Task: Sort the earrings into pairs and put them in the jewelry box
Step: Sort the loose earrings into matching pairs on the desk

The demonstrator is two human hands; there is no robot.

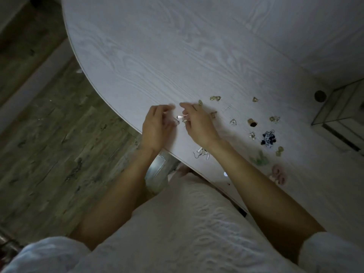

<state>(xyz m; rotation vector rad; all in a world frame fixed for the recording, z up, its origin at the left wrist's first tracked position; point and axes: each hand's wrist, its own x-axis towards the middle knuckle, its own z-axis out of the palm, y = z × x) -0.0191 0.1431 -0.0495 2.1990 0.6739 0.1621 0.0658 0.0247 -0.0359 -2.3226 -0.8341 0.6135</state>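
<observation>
- The earrings are scattered across the pale table (pixel 177 56), most of them to the right of the hands: a blue-and-white earring (pixel 268 139), a clear heart-shaped earring (pixel 233 122), a gold-coloured barrel piece (pixel 252 122), yellowish ones (pixel 215 98) further back, and pink ones (pixel 278 174) near the table edge.
- A clear drop earring (pixel 179 117) with a wire hook sits between the two hands, apparently held up just above the table so it can be matched or untangled.
- The left hand (pixel 157 127) has its fingers curled in toward that earring; whether they pinch it or only steady it is blurred.
- The right hand (pixel 199 123) pinches the small hook end with thumb and curled fingers, the forefinger stretched forward.
- A similar clear drop earring (pixel 201 153) lies near the table edge by the right wrist, likely set aside as the mate.
- The jewelry box (pixel 334 113), glass-sided with metal edges, stands at the far right, well apart from the hands, so pairing seems to come first and boxing later.
- Beyond the table is a wood-pattern floor (pixel 49 134).
</observation>
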